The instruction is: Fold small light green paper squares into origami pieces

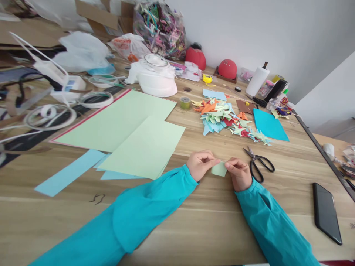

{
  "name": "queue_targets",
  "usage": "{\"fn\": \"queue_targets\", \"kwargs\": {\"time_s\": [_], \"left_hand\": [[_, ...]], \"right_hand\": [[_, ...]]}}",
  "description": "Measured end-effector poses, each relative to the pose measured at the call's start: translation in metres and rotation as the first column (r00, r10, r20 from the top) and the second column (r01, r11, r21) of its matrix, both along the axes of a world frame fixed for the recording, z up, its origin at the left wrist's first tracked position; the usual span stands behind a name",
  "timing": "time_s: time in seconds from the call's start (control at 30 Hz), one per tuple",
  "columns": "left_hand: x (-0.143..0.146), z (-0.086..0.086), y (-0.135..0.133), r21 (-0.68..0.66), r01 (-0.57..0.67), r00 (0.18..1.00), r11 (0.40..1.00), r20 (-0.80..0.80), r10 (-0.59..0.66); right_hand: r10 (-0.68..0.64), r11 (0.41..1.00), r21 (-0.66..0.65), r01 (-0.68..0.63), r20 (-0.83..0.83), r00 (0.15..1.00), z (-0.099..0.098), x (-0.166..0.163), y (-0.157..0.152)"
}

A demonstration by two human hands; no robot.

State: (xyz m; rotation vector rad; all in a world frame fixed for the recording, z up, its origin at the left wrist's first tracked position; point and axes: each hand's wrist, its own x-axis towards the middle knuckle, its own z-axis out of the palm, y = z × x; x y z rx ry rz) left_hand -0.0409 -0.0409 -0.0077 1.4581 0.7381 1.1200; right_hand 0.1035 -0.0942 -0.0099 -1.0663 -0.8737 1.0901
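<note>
Between my two hands is a small piece of pale green paper [219, 169], held just above the wooden table. My left hand [202, 163] pinches its upper left edge between thumb and finger. At its upper right edge, my right hand [239, 173] has closed in a similar pinch. Black-handled scissors [254, 162] lie just right of my right hand, blades pointing away from me. Large pale green paper sheets [144, 147] are spread to the left of my hands. A heap of folded paper shapes [217, 116] in several colours lies beyond them.
A blue paper strip [70, 173] lies at left, a turquoise sheet [270, 125] at back right. A black phone [327, 213] rests near the right edge. A spool [185, 102] and a yellow tape measure [207, 78] stand farther back. Cables [50, 117] clutter the far left.
</note>
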Motion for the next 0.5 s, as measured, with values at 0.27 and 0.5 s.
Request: {"fn": "queue_targets", "kwargs": {"time_s": [0.27,0.5], "left_hand": [[-0.0025,0.0044,-0.0026,0.025,0.154,0.983,0.988,-0.104,-0.151],[-0.0019,0.0062,-0.0035,0.127,0.103,0.980,0.987,-0.182,-0.079]], "right_hand": [[0.047,0.999,0.006,-0.046,-0.018,0.999,-0.0001,0.0014,-0.0007],[0.007,0.998,-0.066,-0.011,-0.067,0.998,0.0054,-0.0014,-0.0005]]}}
